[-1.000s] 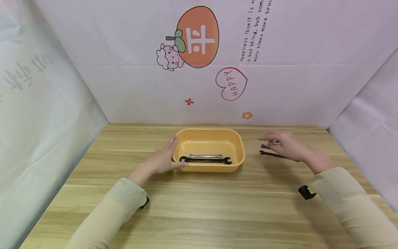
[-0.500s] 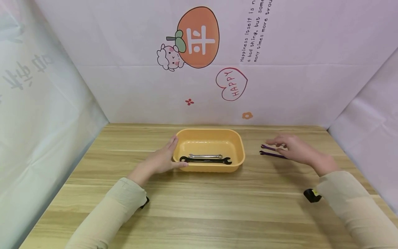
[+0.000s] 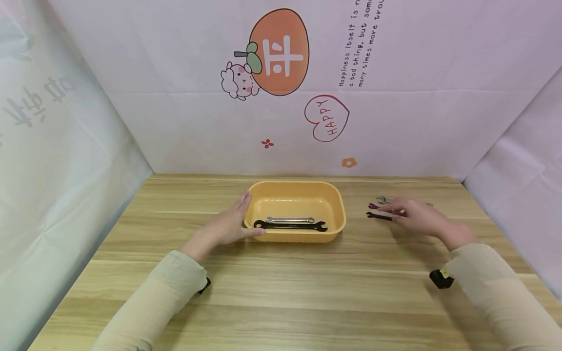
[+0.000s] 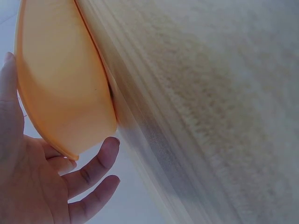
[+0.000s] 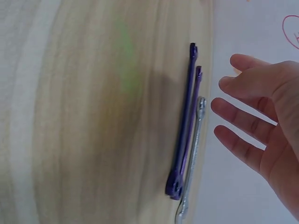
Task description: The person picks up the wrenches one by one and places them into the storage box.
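Observation:
My left hand (image 3: 226, 225) holds the left end of a yellow plastic tub (image 3: 298, 237), its thumb along the front rim and its fingers at the left rim. Inside, a black combination wrench (image 3: 290, 225) lies in front of a smaller silver one (image 3: 290, 220). On the right, my right hand (image 3: 417, 217) hovers over two purple wrenches, the nearer one (image 3: 379, 216) and the farther one (image 3: 374, 207). Behind them lies a silver wrench (image 5: 195, 144), partly hidden by the hand in the head view. The right wrist view shows relaxed fingers, apart from all three wrenches.
The wooden tabletop (image 3: 298, 292) carries everything. A white printed cloth (image 3: 197, 122) rises at its back edge, with more white cloth at the left (image 3: 66, 170) and the right (image 3: 522, 170). Small black devices sit beneath both wrists.
My right hand has drawn to the right and slightly nearer, uncovering the head of the silver wrench behind the purple ones. The left hand and the tub have stayed put.

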